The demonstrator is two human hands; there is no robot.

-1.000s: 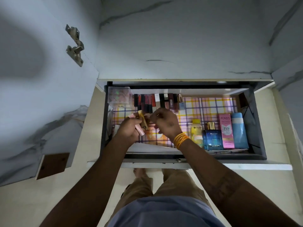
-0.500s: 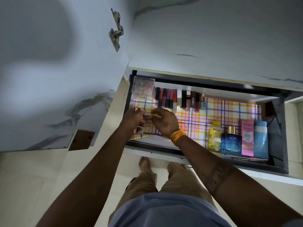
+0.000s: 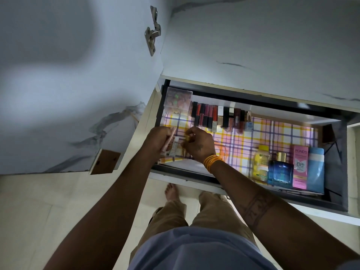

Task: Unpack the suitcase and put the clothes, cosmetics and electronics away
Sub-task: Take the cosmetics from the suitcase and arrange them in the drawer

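Drawer: pulled open, checked liner lit inside.
Left hand: grip curled round pink tubes.
Right hand: grip pinching something small.
Floor: pale tiles.

Open drawer in front of the person, both hands over its left end. Left hand just left of the right hand, small tubes between them. Clear box in the back-left corner, row of lipsticks along the back wall beside it. Bottles and boxes side by side at the front right.
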